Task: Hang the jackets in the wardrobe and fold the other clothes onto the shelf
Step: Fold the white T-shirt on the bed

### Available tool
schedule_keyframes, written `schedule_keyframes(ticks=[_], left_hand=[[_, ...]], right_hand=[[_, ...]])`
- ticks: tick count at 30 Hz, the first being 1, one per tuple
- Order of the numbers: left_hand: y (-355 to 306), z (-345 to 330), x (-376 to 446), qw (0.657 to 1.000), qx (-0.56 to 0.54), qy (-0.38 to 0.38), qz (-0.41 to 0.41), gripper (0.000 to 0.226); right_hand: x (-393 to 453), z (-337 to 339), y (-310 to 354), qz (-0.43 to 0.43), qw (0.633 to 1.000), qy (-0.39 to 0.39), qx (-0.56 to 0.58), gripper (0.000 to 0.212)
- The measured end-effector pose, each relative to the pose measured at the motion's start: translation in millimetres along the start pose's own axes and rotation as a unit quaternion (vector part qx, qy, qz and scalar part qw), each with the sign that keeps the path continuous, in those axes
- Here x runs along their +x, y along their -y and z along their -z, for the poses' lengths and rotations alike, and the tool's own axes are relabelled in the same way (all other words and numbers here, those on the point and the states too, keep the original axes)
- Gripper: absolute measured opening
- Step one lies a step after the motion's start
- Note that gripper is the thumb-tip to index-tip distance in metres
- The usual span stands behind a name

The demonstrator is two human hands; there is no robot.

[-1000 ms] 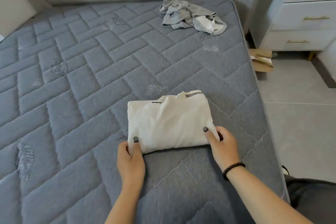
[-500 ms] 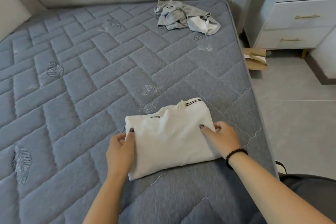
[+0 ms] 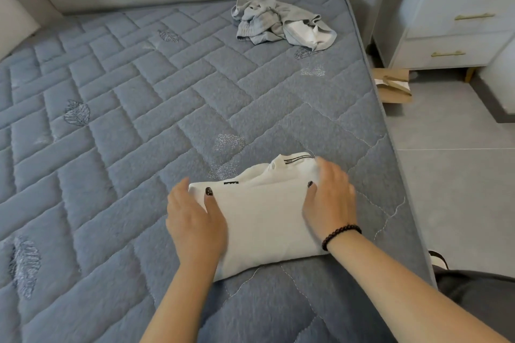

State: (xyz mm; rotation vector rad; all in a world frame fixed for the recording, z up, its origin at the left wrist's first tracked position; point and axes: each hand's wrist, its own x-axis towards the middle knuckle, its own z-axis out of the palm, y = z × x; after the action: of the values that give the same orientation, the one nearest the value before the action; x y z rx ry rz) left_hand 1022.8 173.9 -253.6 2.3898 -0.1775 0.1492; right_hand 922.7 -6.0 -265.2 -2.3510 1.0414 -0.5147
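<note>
Hands sit on both sides of a folded white top (image 3: 264, 217) that lies on the bed (image 3: 117, 125), near its right edge and close to the person. The left hand (image 3: 195, 220) holds the top's left side, thumb on the cloth. The right hand (image 3: 328, 198) lies on the right side with its fingers spread, pressing down; it looks blurry. A crumpled grey garment (image 3: 278, 23) lies well apart, near the bed's far right corner by the headboard.
</note>
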Motion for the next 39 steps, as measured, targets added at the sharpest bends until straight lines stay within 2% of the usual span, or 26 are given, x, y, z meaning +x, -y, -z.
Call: schedule_keyframes(ticks=[2,4,6,9,12,15,20,24,28,30,32,34,36,39], left_hand=[[-5,-1,-20,0.99,0.031,0.045,-0.133,0.044],[-2,-10,-43,0.962,0.088,0.13,-0.224,0.052],[8,-19,-53,0.941,0.134,0.163,-0.263,0.054],[20,-27,-51,0.938,0.156,0.171,-0.259,0.052],[27,-31,-52,0.937,0.197,0.184,-0.222,0.056],[27,-32,-53,0.946,0.239,0.171,-0.138,0.071],[22,-29,-58,0.979,0.151,0.135,0.025,0.116],[8,-26,-59,0.982,0.083,0.108,0.129,0.129],[-1,-20,-43,0.973,0.004,0.094,0.211,0.125],[2,-14,-33,0.964,-0.061,0.112,0.235,0.121],[5,-6,-24,0.945,-0.076,0.168,0.271,0.117],[7,1,-15,0.926,-0.081,0.215,0.298,0.099],[4,9,-11,0.911,-0.112,0.251,0.307,0.085],[-9,17,-14,0.932,-0.055,0.279,0.225,0.073]], right_hand=[[-20,-4,8,0.153,0.988,-0.013,0.031,0.053],[-41,-17,11,0.264,0.964,0.02,-0.007,0.051],[-50,-26,6,0.3,0.949,0.075,-0.063,0.048],[-48,-32,-8,0.274,0.948,0.123,-0.104,0.052],[-45,-36,-16,0.235,0.951,0.152,-0.132,0.061],[-43,-37,-16,0.179,0.956,0.163,-0.162,0.074],[-36,-34,-14,0.052,0.975,0.145,-0.162,0.102],[-36,-25,-12,-0.043,0.984,0.142,-0.101,0.114],[-20,-11,-12,-0.145,0.981,0.114,0.068,0.102],[-11,-2,-17,-0.236,0.949,0.146,0.147,0.098],[-8,6,-23,-0.287,0.919,0.184,0.197,0.079],[-8,14,-28,-0.306,0.901,0.221,0.213,0.058],[-10,22,-29,-0.305,0.885,0.261,0.234,0.046],[-16,43,-25,-0.246,0.889,0.285,0.259,0.023]])
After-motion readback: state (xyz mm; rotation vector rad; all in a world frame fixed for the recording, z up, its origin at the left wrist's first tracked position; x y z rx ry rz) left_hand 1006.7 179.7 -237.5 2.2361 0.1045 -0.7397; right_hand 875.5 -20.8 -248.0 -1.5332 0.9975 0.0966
